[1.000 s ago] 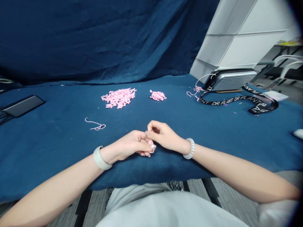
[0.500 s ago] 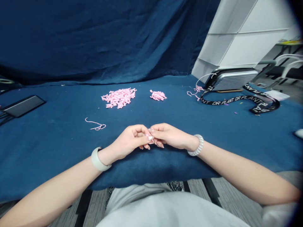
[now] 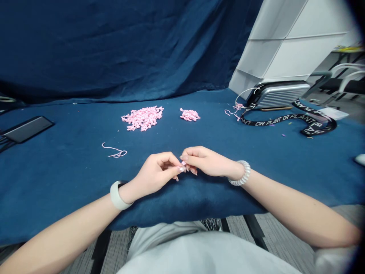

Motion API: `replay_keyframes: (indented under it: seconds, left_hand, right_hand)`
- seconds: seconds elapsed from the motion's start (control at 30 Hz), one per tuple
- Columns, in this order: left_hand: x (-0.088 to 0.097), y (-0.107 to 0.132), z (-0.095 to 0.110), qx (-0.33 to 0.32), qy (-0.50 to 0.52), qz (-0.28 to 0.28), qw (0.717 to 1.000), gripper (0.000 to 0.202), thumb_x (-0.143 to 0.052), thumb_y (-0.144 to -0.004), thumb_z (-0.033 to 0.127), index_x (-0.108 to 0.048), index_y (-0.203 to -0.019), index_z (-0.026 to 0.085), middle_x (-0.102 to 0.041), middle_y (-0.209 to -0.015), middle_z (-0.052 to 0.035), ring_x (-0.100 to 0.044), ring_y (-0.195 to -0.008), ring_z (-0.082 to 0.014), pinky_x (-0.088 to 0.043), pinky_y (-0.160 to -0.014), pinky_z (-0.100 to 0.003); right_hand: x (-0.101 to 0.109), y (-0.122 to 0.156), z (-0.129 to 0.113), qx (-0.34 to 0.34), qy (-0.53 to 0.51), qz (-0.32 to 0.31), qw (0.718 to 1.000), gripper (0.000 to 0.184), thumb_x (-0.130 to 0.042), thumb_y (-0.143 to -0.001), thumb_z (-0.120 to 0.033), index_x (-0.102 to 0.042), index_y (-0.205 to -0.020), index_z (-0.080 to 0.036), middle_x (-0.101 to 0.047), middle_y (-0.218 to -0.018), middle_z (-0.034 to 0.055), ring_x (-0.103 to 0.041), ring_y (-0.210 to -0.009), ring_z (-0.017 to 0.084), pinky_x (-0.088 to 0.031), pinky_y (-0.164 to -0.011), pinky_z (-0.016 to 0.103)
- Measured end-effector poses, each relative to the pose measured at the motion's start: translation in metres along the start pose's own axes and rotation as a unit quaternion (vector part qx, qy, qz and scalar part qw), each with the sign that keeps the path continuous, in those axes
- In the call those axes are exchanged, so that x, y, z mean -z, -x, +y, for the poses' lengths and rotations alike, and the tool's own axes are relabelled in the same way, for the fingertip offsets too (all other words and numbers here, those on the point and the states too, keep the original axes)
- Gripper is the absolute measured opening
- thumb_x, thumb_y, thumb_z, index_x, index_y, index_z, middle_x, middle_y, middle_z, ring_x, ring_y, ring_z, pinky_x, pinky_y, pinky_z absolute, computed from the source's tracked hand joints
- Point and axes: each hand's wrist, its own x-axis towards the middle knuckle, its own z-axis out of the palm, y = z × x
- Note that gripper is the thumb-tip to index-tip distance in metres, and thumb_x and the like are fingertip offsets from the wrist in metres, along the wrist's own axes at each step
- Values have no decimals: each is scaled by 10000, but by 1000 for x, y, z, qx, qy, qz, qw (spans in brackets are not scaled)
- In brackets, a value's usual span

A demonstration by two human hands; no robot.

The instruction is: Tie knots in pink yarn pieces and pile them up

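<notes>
My left hand (image 3: 155, 173) and my right hand (image 3: 207, 161) meet fingertip to fingertip near the front edge of the blue cloth-covered table (image 3: 71, 179). Both pinch a tiny pink piece (image 3: 183, 164) between thumb and fingers; most of it is hidden by the fingertips. A loose pink cord strand (image 3: 114, 151) lies to the left of my left hand. Farther back sit a large heap of pink knotted pieces (image 3: 142, 117) and a smaller heap (image 3: 189, 114).
A black phone (image 3: 27, 128) lies at the far left. At the right back stand a silver ribbed case (image 3: 281, 95), a black lettered lanyard (image 3: 288, 120), a few pink cord scraps (image 3: 234, 110) and a white shelf unit (image 3: 285, 42). A blue backdrop hangs behind.
My right hand has drawn rightward and my left hand has lifted slightly, so the fingertips now meet in a pinch instead of overlapping.
</notes>
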Motion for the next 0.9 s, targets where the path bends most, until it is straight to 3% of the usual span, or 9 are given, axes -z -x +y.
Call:
replay_keyframes:
  seconds: [0.2, 0.33, 0.5, 0.7, 0.9]
  left_hand:
    - [-2, 3, -2, -62, -91, 23, 994, 144, -630, -775, 278, -634, -719, 145, -659, -710, -48, -612, -581, -124, -488, -580, -231]
    - [-1, 3, -1, -73, -111, 18, 991, 136, -616, -786, 269, -640, -716, 154, -659, -690, -40, -614, -591, -128, -481, -591, -233]
    - [-2, 2, -2, -62, -124, 16, 990, 143, -614, -788, 274, -636, -712, 155, -658, -673, -39, -608, -593, -127, -472, -594, -232]
    - [-2, -4, -6, 39, 13, 16, 999, 201, -653, -755, 321, -580, -752, 133, -665, -709, -47, -609, -571, -114, -468, -549, -206]
    - [-4, -8, -10, 114, 154, 31, 981, 223, -668, -743, 320, -561, -744, 124, -659, -733, -36, -571, -532, -68, -418, -494, -163]
  right_hand:
    - [7, 0, 3, 11, 13, 58, 998, 514, -345, -816, -574, -470, -769, -78, -486, -660, 0, -426, -545, -29, -387, -548, 97]
    - [6, 4, 0, 16, 88, 61, 994, 546, -364, -799, -602, -507, -756, -76, -479, -628, -7, -388, -548, -33, -329, -539, 91]
    - [1, 6, -2, 38, 158, 47, 986, 494, -395, -813, -531, -541, -718, -69, -493, -630, -10, -343, -545, -44, -259, -528, 84]
    - [1, 3, 0, 38, 154, 79, 984, 400, -407, -823, -438, -559, -757, -75, -522, -678, -6, -357, -568, -42, -255, -553, 89]
    - [1, 1, 3, 32, 140, 110, 983, 374, -423, -813, -421, -587, -793, -86, -539, -687, -3, -350, -567, -40, -265, -559, 89]
